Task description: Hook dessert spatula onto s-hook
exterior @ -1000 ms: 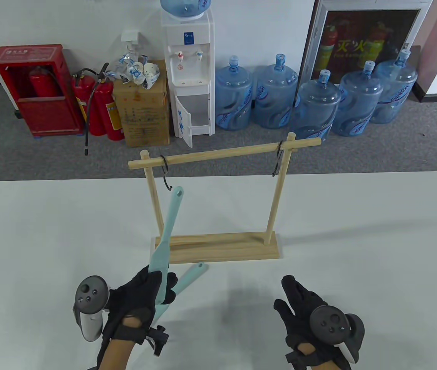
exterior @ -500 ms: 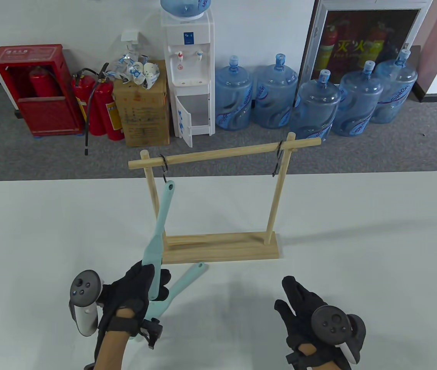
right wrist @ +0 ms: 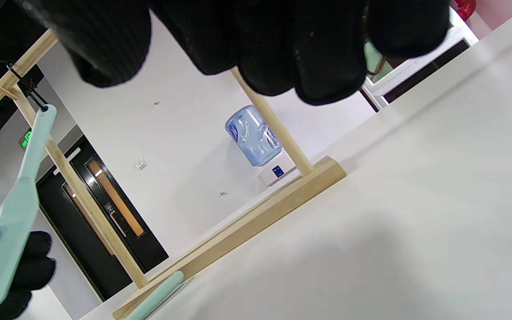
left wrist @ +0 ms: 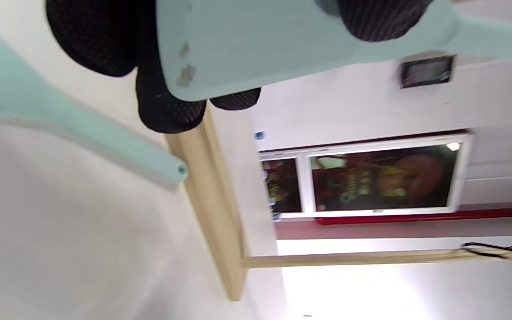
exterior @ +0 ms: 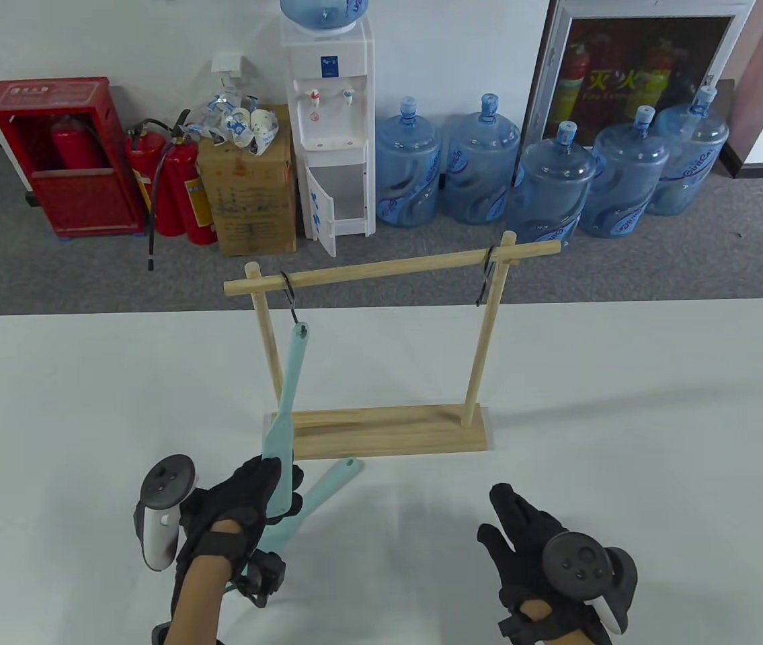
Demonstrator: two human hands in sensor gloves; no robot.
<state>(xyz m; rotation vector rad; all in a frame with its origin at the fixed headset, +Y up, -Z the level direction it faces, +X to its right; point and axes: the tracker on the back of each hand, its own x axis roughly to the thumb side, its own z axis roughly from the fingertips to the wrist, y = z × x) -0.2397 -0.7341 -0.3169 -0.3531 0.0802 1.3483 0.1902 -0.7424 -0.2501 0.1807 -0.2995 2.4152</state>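
My left hand (exterior: 257, 497) grips the blade of a mint dessert spatula (exterior: 287, 396) and holds it upright. The hole at its handle tip sits on the lower curl of the left black s-hook (exterior: 290, 302), which hangs from the rail of the wooden rack (exterior: 388, 433). The right wrist view shows the handle tip (right wrist: 45, 113) at that hook (right wrist: 27, 91). The left wrist view shows my fingers (left wrist: 167, 106) around the blade (left wrist: 256, 49). My right hand (exterior: 529, 531) rests on the table, empty, fingers loosely spread.
A second mint spatula (exterior: 317, 494) lies flat on the white table (exterior: 623, 403) in front of the rack's base, just right of my left hand. Another black s-hook (exterior: 485, 279) hangs at the rail's right end. Water bottles and fire extinguishers stand on the floor beyond.
My left hand swung the spatula's handle tip left and up to the left s-hook, then shifted slightly right, with the tip now at the hook's lower curl. The right hand stayed still.
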